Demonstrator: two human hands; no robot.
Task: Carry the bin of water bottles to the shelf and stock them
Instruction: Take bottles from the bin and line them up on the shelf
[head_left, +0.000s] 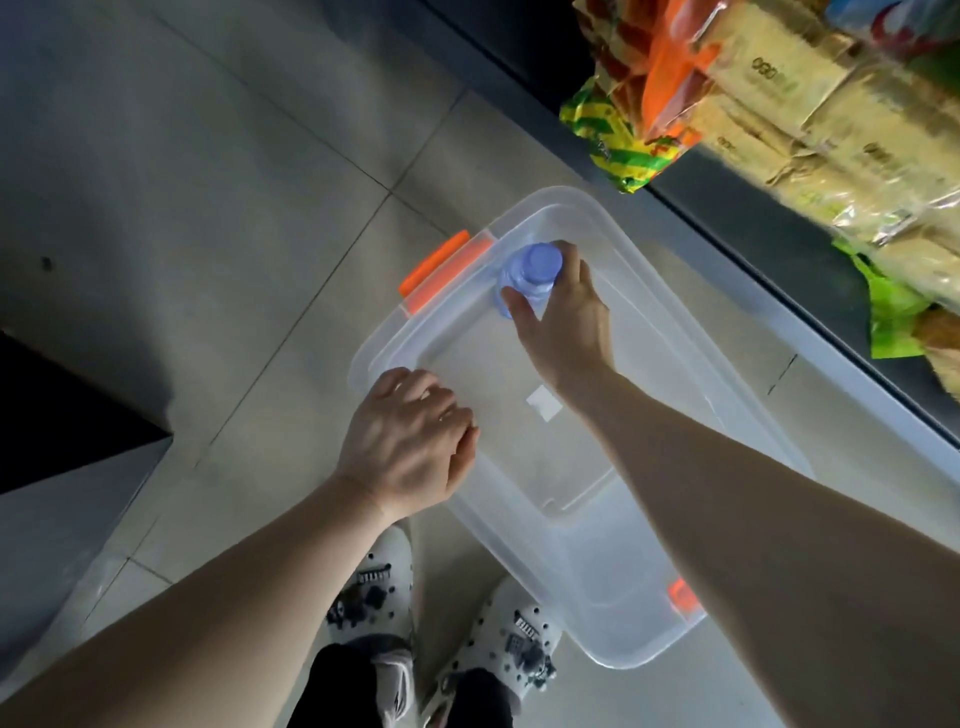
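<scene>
Clear plastic bin (649, 587) holds one bottle (527, 278), right hand (563, 317) fingers gripping it; left hand (410, 441) loosely curled.

At the bottom of my frame I see both forearms bare, no sleeves, dark trousers (358, 686), and white clogs (519, 639) studded with small dark charms.
</scene>
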